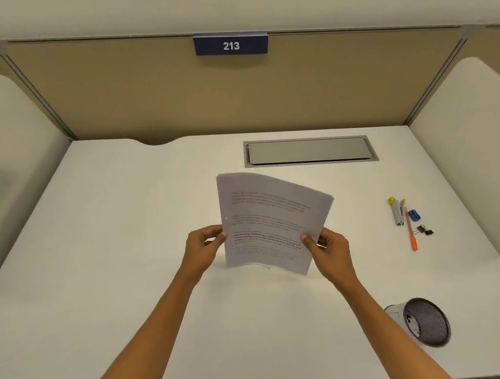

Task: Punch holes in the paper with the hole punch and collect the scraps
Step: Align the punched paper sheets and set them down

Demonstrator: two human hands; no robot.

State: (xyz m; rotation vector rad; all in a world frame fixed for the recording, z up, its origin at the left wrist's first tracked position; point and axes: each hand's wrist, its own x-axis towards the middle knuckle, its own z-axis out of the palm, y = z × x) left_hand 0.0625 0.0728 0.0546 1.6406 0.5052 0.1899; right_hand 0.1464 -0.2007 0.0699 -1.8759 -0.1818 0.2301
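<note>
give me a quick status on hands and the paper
Left hand and right hand grip the paper stack by its side edges, bottom edge on the desk. No hole punch identifiable. Nothing in the way.

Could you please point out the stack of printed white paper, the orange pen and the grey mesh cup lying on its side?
Stack of printed white paper (270,222): head view, middle of the front sheet.
Orange pen (410,231): head view, mid-barrel.
Grey mesh cup (396,311): head view, outer side wall.
</note>
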